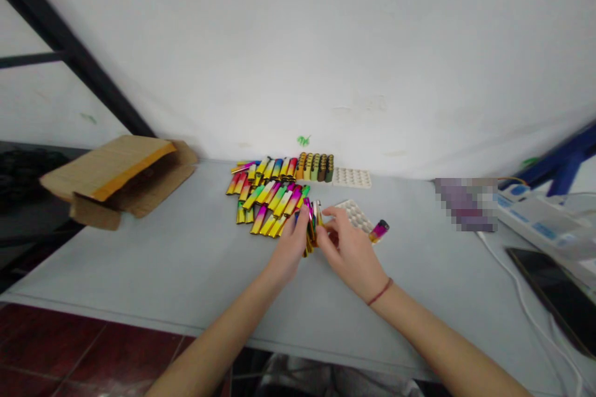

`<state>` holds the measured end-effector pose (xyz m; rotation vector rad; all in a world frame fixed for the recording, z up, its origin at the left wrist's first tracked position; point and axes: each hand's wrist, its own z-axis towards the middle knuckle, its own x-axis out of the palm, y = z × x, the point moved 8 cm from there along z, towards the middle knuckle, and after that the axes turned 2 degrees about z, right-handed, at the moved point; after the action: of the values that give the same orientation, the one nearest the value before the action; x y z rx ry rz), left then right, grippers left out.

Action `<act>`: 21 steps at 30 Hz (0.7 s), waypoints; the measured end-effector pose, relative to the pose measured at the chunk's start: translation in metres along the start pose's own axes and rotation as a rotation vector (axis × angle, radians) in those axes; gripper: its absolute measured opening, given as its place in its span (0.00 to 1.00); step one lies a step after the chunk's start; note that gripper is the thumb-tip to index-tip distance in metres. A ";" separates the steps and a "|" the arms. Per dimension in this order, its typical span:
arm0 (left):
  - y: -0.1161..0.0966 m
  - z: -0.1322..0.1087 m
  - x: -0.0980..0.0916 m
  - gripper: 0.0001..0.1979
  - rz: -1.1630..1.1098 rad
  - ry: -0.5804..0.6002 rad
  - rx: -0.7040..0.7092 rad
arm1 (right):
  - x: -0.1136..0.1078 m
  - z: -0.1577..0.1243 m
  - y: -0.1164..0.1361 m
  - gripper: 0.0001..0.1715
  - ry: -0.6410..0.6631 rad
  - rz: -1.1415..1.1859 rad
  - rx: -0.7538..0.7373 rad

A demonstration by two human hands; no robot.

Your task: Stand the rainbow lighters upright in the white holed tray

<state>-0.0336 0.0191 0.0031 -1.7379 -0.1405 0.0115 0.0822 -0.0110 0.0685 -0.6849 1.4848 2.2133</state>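
Note:
My left hand (292, 242) is closed around a bundle of shiny, multicoloured lighters (308, 247), held just above the table. Curled against the right side of that bundle, the fingers of my right hand (349, 248) pinch at a lighter; their grip is partly hidden. Behind my left hand lies a loose pile of metallic yellow, pink, green and blue lighters (267, 195). Just beyond my right hand is a pale tray with round pockets (354, 211), partly covered by the hand. One purple and gold lighter (379, 231) with a dark top leans at that tray's right end.
By the wall, several lighters (316, 167) stand upright in rows beside a pale pocketed tray (352, 177). An open cardboard box (125, 173) lies at the left. At the right are a black phone (554, 291), a white cable (516, 285) and a power strip (540, 223).

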 end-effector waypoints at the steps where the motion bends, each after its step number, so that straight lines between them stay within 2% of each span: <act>1: -0.001 0.003 -0.009 0.27 0.057 -0.006 0.011 | 0.010 0.005 -0.001 0.12 0.008 -0.018 0.017; 5: -0.023 0.020 -0.044 0.20 0.464 -0.006 0.085 | 0.045 0.029 -0.007 0.15 0.061 -0.049 0.096; 9: -0.067 0.046 -0.087 0.19 0.963 -0.211 0.198 | 0.063 0.061 -0.009 0.15 0.073 -0.111 0.166; 12: -0.091 0.063 -0.104 0.23 1.221 -0.378 0.260 | 0.067 0.085 -0.012 0.16 0.066 -0.262 0.206; 16: -0.089 0.078 -0.103 0.23 1.452 -0.449 0.213 | 0.076 0.108 -0.016 0.16 0.097 -0.448 0.238; 21: -0.073 0.084 -0.083 0.18 1.510 -0.376 0.288 | 0.086 0.117 -0.023 0.13 0.102 -0.534 0.226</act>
<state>-0.1301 0.1049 0.0540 -1.1763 0.8714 1.3737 0.0048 0.1101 0.0383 -0.9922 1.3699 1.6060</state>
